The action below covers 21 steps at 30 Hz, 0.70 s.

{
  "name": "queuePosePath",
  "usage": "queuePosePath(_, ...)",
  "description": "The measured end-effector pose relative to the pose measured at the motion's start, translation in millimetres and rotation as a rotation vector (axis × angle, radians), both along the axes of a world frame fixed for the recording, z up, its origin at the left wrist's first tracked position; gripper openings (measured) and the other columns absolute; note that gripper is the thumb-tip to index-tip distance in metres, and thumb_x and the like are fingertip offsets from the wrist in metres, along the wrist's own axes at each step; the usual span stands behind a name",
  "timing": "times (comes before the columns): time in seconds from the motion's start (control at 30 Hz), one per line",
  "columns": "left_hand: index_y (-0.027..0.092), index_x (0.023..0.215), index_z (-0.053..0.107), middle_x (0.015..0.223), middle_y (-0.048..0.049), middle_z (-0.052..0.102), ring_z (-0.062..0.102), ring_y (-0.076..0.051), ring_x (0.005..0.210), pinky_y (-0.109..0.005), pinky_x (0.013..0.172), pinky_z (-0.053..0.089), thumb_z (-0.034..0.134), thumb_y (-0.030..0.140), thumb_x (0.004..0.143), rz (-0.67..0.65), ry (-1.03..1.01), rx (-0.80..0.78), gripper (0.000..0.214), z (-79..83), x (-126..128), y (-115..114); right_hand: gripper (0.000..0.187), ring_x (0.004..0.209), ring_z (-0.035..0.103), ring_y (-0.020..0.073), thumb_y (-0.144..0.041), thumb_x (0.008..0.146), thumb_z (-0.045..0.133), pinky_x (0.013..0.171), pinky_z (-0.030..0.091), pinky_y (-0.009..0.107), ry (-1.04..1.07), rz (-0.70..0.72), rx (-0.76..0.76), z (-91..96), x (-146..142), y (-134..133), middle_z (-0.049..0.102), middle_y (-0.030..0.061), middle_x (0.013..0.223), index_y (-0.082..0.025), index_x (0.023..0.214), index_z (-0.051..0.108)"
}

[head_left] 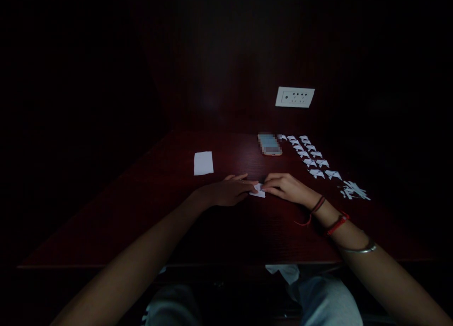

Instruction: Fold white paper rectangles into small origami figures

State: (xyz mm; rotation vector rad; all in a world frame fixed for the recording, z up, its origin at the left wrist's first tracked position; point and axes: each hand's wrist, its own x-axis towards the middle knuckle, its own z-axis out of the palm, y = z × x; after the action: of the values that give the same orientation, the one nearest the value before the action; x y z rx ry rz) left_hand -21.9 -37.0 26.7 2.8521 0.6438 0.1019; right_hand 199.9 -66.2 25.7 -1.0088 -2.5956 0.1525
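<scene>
A small folded piece of white paper (260, 193) lies on the dark red table between my two hands. My left hand (228, 192) reaches in from the left, palm down, its index finger and thumb closed on the paper's left side and its other fingers stretched along the table. From the right, my right hand (285, 186) pinches the paper's right edge between thumb and fingers. Part of the paper is hidden under the fingertips.
A flat white sheet (203, 163) lies to the left. A phone (270, 144) rests at the back, its screen blurred. Rows of several folded papers (310, 162) run down the right, with a pile of thin paper strips (355, 190) nearer me. A socket panel (295, 97) is on the wall.
</scene>
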Motion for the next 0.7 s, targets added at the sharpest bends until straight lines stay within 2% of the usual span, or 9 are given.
queuePosePath(0.3, 0.027, 0.118, 0.036, 0.13, -0.0004, 0.03, 0.014, -0.022, 0.122, -0.042, 0.094, 0.017, 0.033, 0.023, 0.083, 0.024, 0.022, 0.149, 0.035, -3.9, 3, -15, 0.017, 0.066, 0.051, 0.0098, -0.024, 0.077, 0.045, 0.062, 0.038, 0.021, 0.132, -0.076, -0.097, -1.5, -6, 2, 0.057, 0.0027, 0.073, -0.015, 0.077, 0.059)
queuePosePath(0.53, 0.028, 0.125, 0.023, 0.13, 0.0017, 0.028, 0.015, -0.022, 0.122, -0.041, 0.092, 0.019, 0.032, 0.014, 0.081, 0.043, 0.074, 0.172, 0.047, -8.1, 4, -14, 0.02, 0.058, 0.047, 0.0079, -0.027, 0.076, 0.045, 0.055, 0.034, 0.019, 0.197, -0.238, -0.169, -8.9, -8, 8, 0.056, 0.0009, 0.065, -0.014, 0.073, 0.059)
queuePosePath(0.7, 0.031, 0.124, 0.024, 0.132, 0.0039, 0.025, 0.011, -0.026, 0.122, -0.044, 0.09, 0.022, 0.032, 0.017, 0.081, 0.045, 0.131, 0.209, 0.045, -8.7, 3, -12, 0.02, 0.054, 0.046, 0.007, -0.029, 0.074, 0.047, 0.051, 0.032, 0.018, 0.205, -0.325, -0.23, -10.2, -11, 11, 0.056, 0.0, 0.061, -0.013, 0.071, 0.059)
